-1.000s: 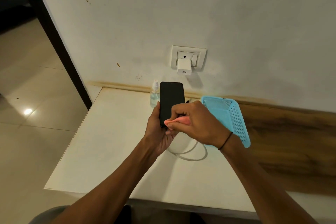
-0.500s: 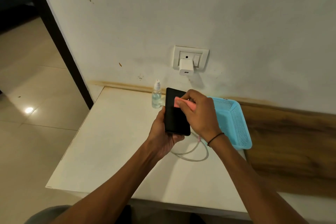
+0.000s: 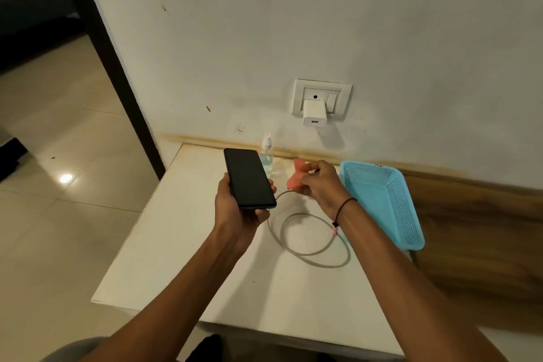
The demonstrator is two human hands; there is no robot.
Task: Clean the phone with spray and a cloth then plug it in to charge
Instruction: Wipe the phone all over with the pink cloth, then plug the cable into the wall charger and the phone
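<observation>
My left hand (image 3: 239,209) is raised over the table (image 3: 182,244), palm up under the phone (image 3: 249,179), thumb along its left edge and fingertips curled round the right edge and bottom corner. My forearm runs up from the lower left. My right hand (image 3: 318,185) hovers just right of the phone, apart from it, fingers bunched and pinching the cloth (image 3: 297,178), wrist bent back toward me with a black band round it.

The phone's long axis runs from near me up and slightly left, top end toward the wall, screen facing up at me. It is a slim black slab, screen dark and blank, corners rounded. Its top right corner covers part of the spray (image 3: 266,151), a small clear bottle with a white cap standing by the wall.

The cloth is small, pink and crumpled, sticking out left of my fingers. The cable (image 3: 308,239) lies in a loose grey loop on the table below my right wrist. The white charger (image 3: 314,112) sits in the wall socket. A blue basket (image 3: 388,203) rests at the table's right edge.
</observation>
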